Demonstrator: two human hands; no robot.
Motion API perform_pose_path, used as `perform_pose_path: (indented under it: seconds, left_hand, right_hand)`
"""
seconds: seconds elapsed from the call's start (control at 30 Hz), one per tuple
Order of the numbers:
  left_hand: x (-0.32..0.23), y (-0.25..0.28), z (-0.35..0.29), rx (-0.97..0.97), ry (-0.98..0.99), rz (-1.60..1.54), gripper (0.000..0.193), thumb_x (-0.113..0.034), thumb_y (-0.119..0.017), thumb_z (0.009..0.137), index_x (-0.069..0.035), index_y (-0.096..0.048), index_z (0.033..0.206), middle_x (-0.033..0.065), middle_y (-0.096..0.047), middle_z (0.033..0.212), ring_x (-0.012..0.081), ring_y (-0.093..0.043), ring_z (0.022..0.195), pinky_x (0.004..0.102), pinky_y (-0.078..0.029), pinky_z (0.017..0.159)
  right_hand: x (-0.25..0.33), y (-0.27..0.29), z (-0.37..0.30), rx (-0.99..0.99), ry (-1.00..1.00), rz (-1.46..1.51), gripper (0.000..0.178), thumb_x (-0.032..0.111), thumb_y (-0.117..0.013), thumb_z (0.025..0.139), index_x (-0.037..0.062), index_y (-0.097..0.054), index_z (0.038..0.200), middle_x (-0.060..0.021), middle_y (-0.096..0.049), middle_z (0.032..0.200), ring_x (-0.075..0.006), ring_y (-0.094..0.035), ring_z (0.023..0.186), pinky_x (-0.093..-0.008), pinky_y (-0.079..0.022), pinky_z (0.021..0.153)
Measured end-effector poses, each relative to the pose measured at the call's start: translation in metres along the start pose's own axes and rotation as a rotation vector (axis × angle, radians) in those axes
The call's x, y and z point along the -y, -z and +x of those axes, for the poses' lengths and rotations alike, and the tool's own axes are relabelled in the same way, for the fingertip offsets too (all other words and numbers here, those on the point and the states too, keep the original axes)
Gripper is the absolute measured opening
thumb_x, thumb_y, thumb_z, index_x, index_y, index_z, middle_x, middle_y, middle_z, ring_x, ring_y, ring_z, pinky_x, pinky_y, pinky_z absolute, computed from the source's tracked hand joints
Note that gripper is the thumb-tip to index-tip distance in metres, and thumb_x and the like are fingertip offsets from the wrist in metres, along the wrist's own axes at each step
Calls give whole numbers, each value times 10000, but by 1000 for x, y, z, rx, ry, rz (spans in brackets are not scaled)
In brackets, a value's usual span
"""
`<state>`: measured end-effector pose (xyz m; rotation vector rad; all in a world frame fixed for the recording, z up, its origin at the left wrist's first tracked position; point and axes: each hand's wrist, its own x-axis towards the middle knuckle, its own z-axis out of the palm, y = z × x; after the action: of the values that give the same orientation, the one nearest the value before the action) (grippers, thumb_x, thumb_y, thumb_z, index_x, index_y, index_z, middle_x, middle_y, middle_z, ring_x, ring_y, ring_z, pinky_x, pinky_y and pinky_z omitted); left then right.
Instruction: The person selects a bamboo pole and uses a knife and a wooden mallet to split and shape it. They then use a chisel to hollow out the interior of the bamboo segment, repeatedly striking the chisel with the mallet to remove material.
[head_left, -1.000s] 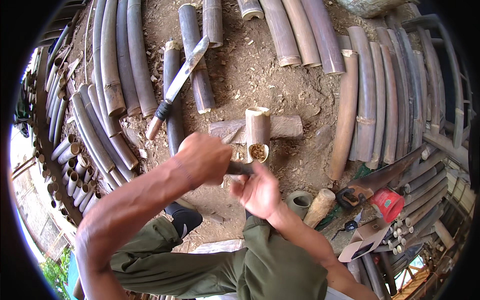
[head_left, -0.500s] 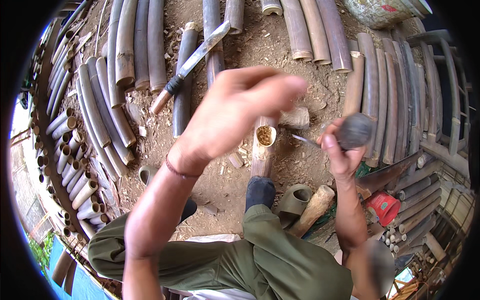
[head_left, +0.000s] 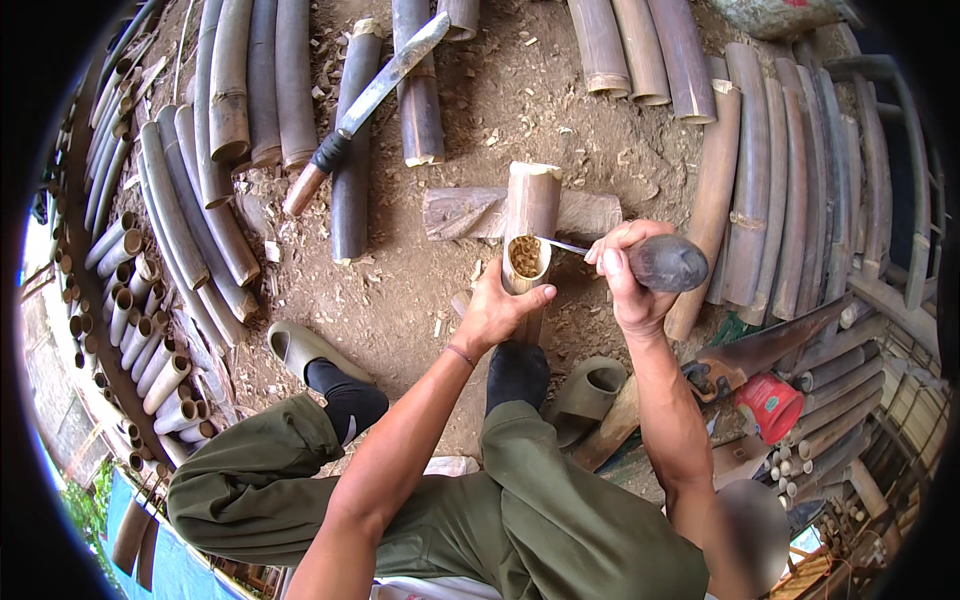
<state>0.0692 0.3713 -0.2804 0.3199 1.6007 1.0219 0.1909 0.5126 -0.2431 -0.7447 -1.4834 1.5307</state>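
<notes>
The dirt ground [head_left: 480,100] opens between the left row of bamboo poles [head_left: 229,90] and the right row [head_left: 745,170], seemingly leaving both elbows room. Near its middle lies a wooden block [head_left: 455,214], both ends showing beside the bamboo section [head_left: 535,200], which crosses it and reaches past the block's far edge. A machete [head_left: 395,80] lies across a dark pole [head_left: 352,205], well apart to the left. A dark-socked foot [head_left: 517,375] is at the section's near end; firm bracing there would help.

The left hand [head_left: 497,308] lies against the section, just below its opening [head_left: 546,265]; whether it truly grips, I cannot tell. The right hand [head_left: 632,290] is clenched around a thin-bladed tool [head_left: 675,264], tip at the opening's right rim. Short, controlled strokes should suit, the left thumb kept out of the blade's line. Tan bits [head_left: 524,264] sit inside the opening.
</notes>
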Motion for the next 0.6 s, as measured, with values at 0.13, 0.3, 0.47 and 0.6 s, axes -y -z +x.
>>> perform_pose_path:
  seconds: [0.13,0.3,0.47,0.6]
  left_hand:
    - [2,-3,4,3,7,-20,709,-305,-837,782,39,-473,1284,132,-617,1192,193,-582,1083,342,-457,980]
    - [16,-6,9,-3,-10,-103,696,-256,-829,790,42,-453,1294,134,-616,1190,198,-585,1087,343,-464,975]
    - [12,-5,10,21,7,-139,696,-230,-835,782,31,-455,1303,118,-614,1190,185,-582,1088,337,-465,976]
    - [15,-4,12,57,0,-198,698,-199,-850,763,14,-465,1304,99,-611,1195,179,-580,1084,328,-466,972]
  right_hand:
    - [1,-2,-3,-2,28,40,188,3,-679,812,15,-563,960,-71,-609,772,-139,-609,650,-289,-518,618]
    - [5,-1,0,-133,-96,219,81,27,-630,862,14,-550,862,-62,-567,698,-136,-555,577,-308,-518,581]
    - [1,10,-1,-278,-231,258,90,68,-607,883,21,-547,836,-49,-528,638,-130,-509,535,-329,-491,535]
    - [-4,20,2,-415,-401,303,92,66,-582,892,31,-538,819,-40,-517,620,-140,-498,517,-342,-479,530]
